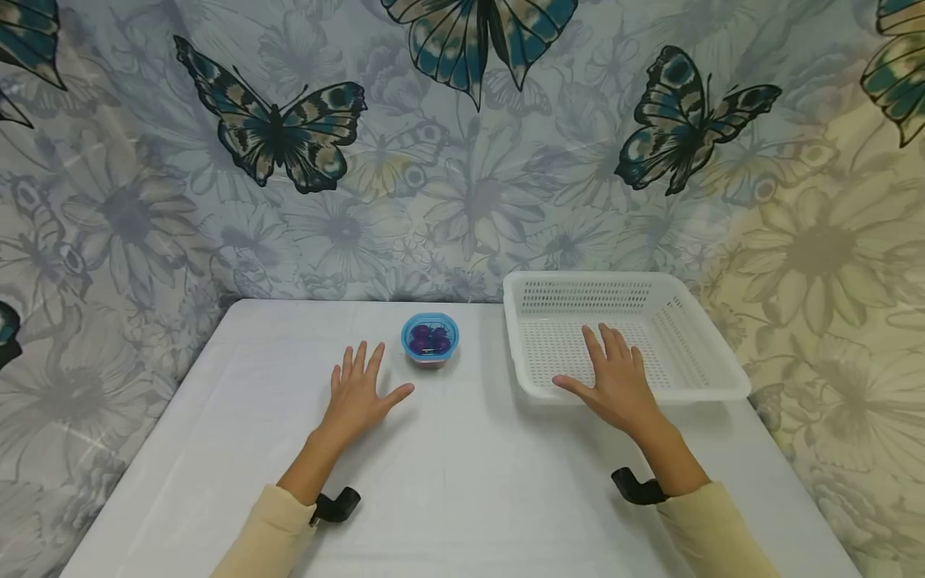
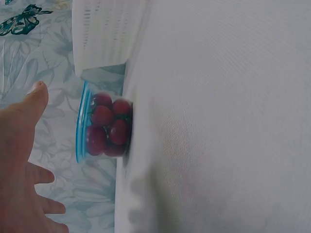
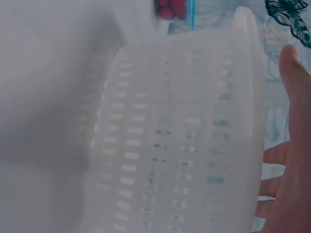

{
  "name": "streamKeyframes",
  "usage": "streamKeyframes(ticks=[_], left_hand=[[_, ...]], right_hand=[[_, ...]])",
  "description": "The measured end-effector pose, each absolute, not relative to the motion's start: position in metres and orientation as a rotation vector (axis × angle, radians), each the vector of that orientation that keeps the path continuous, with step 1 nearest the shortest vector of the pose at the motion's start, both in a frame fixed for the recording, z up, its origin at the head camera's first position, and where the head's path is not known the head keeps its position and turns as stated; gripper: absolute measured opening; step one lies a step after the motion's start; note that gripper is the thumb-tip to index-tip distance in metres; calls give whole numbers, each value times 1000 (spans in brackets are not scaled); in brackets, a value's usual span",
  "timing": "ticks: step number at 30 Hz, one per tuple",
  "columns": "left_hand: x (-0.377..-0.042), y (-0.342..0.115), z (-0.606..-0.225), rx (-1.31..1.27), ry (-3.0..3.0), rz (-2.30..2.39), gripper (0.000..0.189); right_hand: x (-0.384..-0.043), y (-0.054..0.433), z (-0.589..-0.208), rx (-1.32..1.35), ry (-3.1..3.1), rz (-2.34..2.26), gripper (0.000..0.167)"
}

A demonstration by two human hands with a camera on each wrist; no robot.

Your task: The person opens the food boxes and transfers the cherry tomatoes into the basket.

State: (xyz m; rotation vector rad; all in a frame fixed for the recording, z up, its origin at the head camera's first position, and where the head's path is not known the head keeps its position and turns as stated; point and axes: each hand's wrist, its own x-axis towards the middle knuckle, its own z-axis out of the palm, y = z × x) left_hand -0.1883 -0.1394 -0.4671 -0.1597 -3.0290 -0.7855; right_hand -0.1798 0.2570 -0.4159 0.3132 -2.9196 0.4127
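Note:
A small clear tub (image 1: 429, 340) with a blue-rimmed lid stands near the back of the table. Several round dark-red fruits (image 2: 109, 121), looking like cherry tomatoes or grapes, fill it in the left wrist view. My left hand (image 1: 356, 405) hovers in front and to the left of the tub, fingers spread, touching nothing. To the right stands a white perforated plastic basket (image 1: 531, 377). Over its front rim I hold my right hand (image 1: 620, 387) with fingers spread and nothing in it. The right wrist view shows the basket's slotted side (image 3: 160, 131) close beside the fingers.
A white-covered table (image 1: 462, 482) carries both containers. Behind and around it hangs a cloth or wall covering (image 1: 477, 201) printed with flowers and butterflies. Black camera mounts (image 1: 336, 506) sit on both wrists below the cream sleeves (image 1: 270, 534).

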Motion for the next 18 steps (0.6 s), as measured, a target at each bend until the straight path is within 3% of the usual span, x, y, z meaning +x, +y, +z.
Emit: streamKeyframes(ticks=[12, 18], left_hand=[[-201, -134, -471, -83, -2923, -1249, 98], [-207, -129, -475, -2, -2853, -1460, 90]], right_hand=[[-197, 232, -407, 465, -2868, 399, 95], [-204, 212, -404, 530, -2857, 435, 94]])
